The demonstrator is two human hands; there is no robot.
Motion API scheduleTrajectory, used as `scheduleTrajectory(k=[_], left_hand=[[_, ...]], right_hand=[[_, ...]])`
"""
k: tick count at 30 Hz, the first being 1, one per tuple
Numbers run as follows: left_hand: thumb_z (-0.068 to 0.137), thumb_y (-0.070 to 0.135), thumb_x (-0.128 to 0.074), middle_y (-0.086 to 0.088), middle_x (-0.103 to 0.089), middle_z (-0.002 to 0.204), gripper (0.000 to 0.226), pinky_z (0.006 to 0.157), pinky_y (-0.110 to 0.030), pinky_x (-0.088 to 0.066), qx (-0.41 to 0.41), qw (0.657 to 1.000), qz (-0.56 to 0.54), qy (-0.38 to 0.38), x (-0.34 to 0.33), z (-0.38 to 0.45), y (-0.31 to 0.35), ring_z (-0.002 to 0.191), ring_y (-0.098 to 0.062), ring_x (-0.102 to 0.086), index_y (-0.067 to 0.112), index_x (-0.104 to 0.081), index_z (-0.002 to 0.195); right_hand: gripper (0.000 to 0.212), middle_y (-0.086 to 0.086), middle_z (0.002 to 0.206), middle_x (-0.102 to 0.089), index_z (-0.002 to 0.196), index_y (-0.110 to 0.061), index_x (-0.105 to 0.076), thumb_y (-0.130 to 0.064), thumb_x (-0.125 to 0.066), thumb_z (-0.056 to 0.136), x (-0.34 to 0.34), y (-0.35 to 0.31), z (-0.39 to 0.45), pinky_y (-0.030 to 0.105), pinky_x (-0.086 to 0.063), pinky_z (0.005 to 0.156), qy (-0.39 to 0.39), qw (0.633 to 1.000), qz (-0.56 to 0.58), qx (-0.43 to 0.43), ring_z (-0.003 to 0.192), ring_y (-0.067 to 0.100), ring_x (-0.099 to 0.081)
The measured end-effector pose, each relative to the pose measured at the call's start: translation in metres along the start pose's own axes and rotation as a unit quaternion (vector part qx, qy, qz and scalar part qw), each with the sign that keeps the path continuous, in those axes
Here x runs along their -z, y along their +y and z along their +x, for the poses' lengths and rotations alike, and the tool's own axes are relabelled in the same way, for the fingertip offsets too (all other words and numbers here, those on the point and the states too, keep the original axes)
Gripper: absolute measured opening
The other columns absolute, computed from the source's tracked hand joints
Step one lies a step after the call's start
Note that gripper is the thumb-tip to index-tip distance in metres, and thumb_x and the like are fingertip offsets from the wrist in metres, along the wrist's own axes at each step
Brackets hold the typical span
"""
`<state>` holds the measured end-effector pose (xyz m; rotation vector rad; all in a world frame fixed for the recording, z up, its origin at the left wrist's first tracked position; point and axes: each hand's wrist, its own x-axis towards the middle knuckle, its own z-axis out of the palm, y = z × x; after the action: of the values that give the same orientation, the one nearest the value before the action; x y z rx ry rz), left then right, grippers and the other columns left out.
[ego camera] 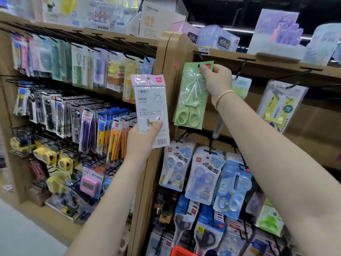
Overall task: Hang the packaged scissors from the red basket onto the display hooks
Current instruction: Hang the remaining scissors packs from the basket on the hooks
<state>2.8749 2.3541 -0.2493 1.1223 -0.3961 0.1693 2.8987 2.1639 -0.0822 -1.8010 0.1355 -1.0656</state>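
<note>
1. My right hand is raised to the top row of the right-hand display panel, fingers curled and pinching the upper right corner of a green scissors pack.
2. That green pack hangs upright against the panel, its hang hole at the very top, right by a black display hook; I cannot tell whether the hook is through the hole.
3. Inside the pack I see green-handled scissors, handles down, blades pointing up toward my fingers.
4. My left hand holds a second scissors pack by its lower edge, thumb pressed across the front, the other fingers behind it (so they are hidden from me).
5. This second pack is turned with its printed white back and barcode toward me, pink at the top, held upright in the air just left of the green pack and not touching it.
6. A pale band circles my right wrist.
7. Below the green pack, rows of blue and white scissors packs hang on lower hooks.
8. An empty black hook juts out just to the right of my right hand.
9. At the bottom edge, the rim of the red basket shows (its contents are out of view).
10. The left shelving carries hanging stationery, somewhat blurred.
</note>
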Motion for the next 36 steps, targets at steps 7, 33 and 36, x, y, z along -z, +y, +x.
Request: scheduleTrajectory(k=[7,33,36], left_hand=[[0.100,0.027,-0.063,0.012,-0.078,0.093,0.008,0.069,-0.022,-0.059,-0.003,1.000,-0.005,-0.025,-0.007,-0.002,0.004,0.089,-0.006,-0.075,0.029,-0.068,0.106],[0.104,0.031,-0.057,-0.007,-0.077,0.112,0.017,0.101,-0.064,-0.051,0.085,0.987,0.053,-0.129,-0.039,-0.013,0.005,0.107,-0.032,-0.070,0.033,-0.073,0.110],[0.099,0.029,-0.064,-0.011,-0.079,0.104,0.016,0.093,-0.055,-0.056,0.091,0.986,0.022,-0.138,-0.042,-0.014,0.005,0.096,-0.032,-0.075,0.018,-0.072,0.107]], right_hand=[[0.030,0.004,0.077,-0.062,0.088,0.002,-0.068,-0.028,-0.070,0.092,0.000,0.006,0.004,0.035,-0.051,0.067,0.024,0.996,-0.084,0.011,0.071,0.015,-0.056],[0.032,0.010,0.096,-0.070,0.113,-0.009,-0.064,-0.038,-0.059,0.101,0.046,0.032,-0.095,0.026,-0.055,0.061,-0.190,0.975,0.048,-0.106,0.069,0.016,-0.064],[0.039,0.008,0.104,-0.071,0.120,-0.004,-0.064,-0.037,-0.060,0.100,0.047,0.030,-0.095,0.034,-0.060,0.078,-0.214,0.968,0.080,-0.107,0.084,0.018,-0.066]])
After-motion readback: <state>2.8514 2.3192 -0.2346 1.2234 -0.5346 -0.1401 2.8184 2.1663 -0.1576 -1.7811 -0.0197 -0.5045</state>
